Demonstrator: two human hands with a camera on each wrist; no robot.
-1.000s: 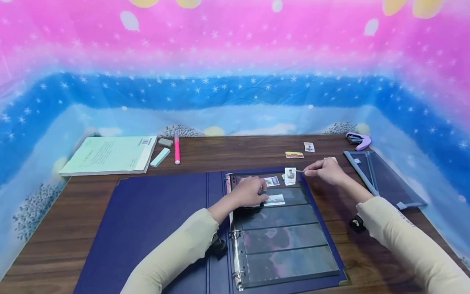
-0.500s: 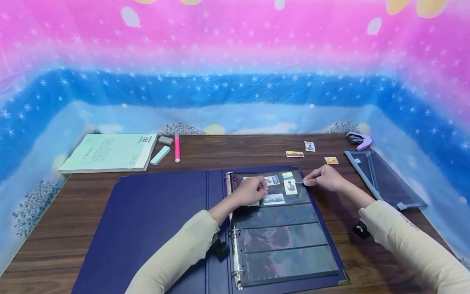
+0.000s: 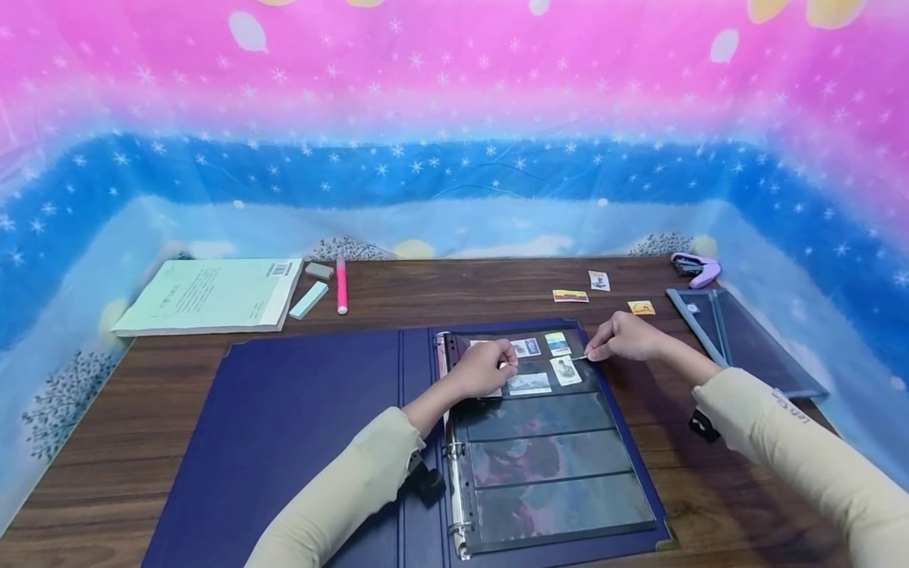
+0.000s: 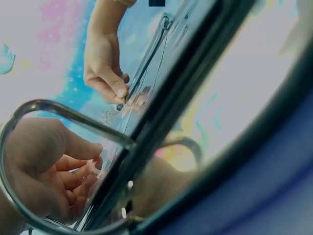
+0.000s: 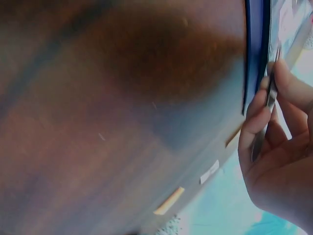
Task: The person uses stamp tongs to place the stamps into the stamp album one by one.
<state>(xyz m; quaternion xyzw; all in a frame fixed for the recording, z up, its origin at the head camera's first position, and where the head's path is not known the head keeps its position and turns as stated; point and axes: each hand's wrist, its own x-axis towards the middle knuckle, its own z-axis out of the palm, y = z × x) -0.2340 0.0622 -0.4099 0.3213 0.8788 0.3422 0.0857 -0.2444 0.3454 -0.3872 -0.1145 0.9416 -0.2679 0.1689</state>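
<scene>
Right hand (image 3: 625, 337): fingers pinch one pair of tweezers (image 5: 271, 94), tips at one stamp (image 3: 566, 372) | left hand (image 3: 484, 368): fingers curled over one open binder (image 3: 305, 418), grip unclear | table (image 3: 433, 292): three loose stamps (image 3: 570, 297)

Side clutter, left and right
Pale green book (image 3: 213, 296) mid-left, barcode up, print too small to read. Right of it: mint bar (image 3: 308, 301), grey block (image 3: 319, 270), upright-pointing pink marker (image 3: 342, 285). Mid-right: lilac stapler (image 3: 696, 270), dark mesh zip pouch (image 3: 767, 343) just below. Pink-and-blue snowflake backdrop (image 3: 454, 95) fills upper frame.
</scene>
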